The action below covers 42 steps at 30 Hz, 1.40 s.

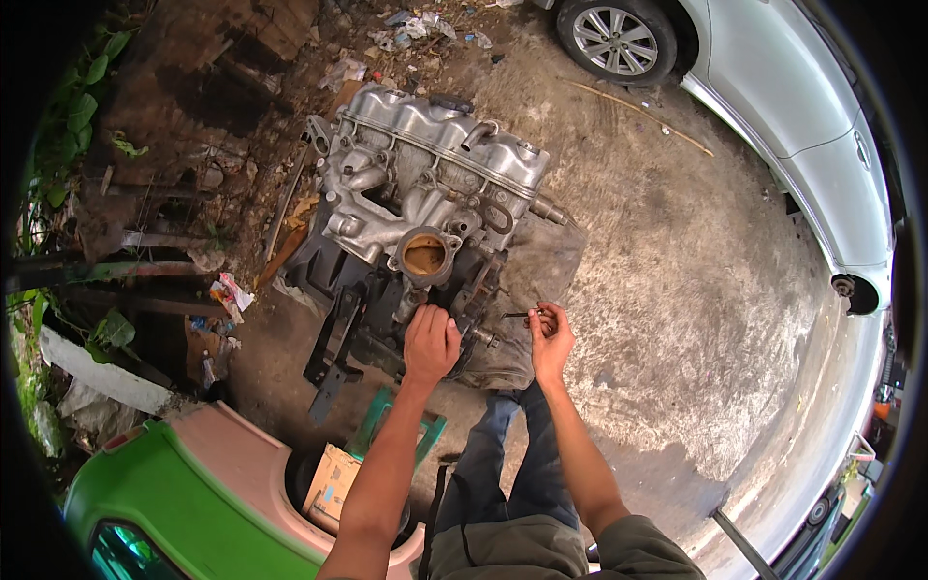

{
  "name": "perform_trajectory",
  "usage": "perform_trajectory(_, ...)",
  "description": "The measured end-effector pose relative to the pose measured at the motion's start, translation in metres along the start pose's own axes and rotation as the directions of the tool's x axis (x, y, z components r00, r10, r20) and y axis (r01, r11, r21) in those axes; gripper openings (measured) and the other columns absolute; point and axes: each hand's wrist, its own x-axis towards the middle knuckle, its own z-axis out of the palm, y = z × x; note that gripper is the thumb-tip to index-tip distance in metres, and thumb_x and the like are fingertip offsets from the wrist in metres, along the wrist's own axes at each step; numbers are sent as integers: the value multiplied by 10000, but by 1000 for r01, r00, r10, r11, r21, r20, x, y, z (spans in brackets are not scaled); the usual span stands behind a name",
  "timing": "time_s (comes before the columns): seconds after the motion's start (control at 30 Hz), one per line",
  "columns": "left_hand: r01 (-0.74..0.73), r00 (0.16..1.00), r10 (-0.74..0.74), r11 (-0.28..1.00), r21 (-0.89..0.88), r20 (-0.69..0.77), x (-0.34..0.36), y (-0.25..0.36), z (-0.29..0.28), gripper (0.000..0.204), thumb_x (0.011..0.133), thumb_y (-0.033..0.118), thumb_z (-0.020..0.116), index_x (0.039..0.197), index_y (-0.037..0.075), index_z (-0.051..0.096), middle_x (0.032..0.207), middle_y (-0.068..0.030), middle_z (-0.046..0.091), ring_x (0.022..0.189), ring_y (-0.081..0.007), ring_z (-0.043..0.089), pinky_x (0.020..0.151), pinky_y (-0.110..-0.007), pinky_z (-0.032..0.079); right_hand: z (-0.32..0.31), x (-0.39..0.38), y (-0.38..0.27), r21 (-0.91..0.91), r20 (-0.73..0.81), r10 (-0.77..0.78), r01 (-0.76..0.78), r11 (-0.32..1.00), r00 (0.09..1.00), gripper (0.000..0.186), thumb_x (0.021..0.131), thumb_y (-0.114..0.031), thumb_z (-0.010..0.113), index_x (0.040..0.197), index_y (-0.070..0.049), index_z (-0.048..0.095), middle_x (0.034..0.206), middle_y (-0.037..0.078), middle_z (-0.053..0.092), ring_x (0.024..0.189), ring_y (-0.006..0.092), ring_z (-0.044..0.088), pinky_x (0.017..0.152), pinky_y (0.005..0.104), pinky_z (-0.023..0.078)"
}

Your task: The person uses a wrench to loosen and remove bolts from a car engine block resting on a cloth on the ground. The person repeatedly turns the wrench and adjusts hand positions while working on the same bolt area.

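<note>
**Two bare hands at a grimy metal engine on a concrete yard**

Before me, low on the ground just ahead of the person's feet, sits a car engine (pixel 411 208). I judge it very heavy and wholly rigid, perhaps slick where oily; the solid block would be a safer hold than the thinner fittings. It looks dull silver above and nearly black below, with a ribbed, rounded top cover (pixel 440 128), branching cast pipes, and a round opening (pixel 423 255) that is brownish inside. A dark bracket (pixel 333 372) juts out at its lower left.

The left hand (pixel 432 343) is curled at the engine's near side, just below the round opening; I cannot tell whether it grips anything. The right hand (pixel 550 340) is beside the engine, its fingertips pinching a slim dark piece (pixel 515 315) that points left. That looks light and stiff, easily held by its end.

Near the person's legs (pixel 503 459) lie a green tray-like frame (pixel 432 437) and a cardboard box (pixel 332 490). Farther out, a green-and-pink vehicle body (pixel 198 483) fills the lower left, a silver car (pixel 773 82) the upper right, and litter (pixel 414 32) dots the far ground.
</note>
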Motion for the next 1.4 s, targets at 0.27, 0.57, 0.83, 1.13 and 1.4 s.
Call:
perform_trajectory(0.27,21,1000,-21,1000,3,16,1,0,0,164,917,56,508,790,-18,436,742,-195,417,698,-386,460,641,-488,415,19,35,18,81,81,-3,-4,997,997,233,962,-111,673,1122,52,631,815,89,689,747,125,681,684,271,545)
perform_trajectory(0.57,31,999,-31,999,13,29,-1,-1,0,157,917,58,508,794,-14,442,737,-191,414,695,-380,464,636,-484,422,36,33,19,102,86,-13,5,995,996,182,976,-83,642,1099,50,627,825,78,671,715,108,643,662,264,534)
perform_trajectory(0.83,39,998,-40,999,13,42,-1,-1,-1,147,906,58,519,796,-9,448,744,-193,421,708,-384,473,657,-485,436,34,40,16,108,66,-13,5,994,998,176,998,-105,612,1078,52,621,818,78,662,702,114,632,652,276,532)
perform_trajectory(1.13,38,999,-38,999,11,35,-1,0,0,137,901,51,524,803,-17,457,754,-198,434,723,-394,484,673,-488,446,37,39,5,64,93,5,-10,998,996,180,994,-117,621,1070,46,617,816,82,663,715,116,642,662,274,530)
perform_trajectory(1.4,51,998,-50,999,-8,33,-1,0,0,134,901,49,526,807,-17,457,751,-194,434,718,-392,484,664,-484,438,27,-15,-10,59,298,-40,23,998,954,172,890,30,708,1035,38,618,953,95,616,809,150,668,731,278,555)
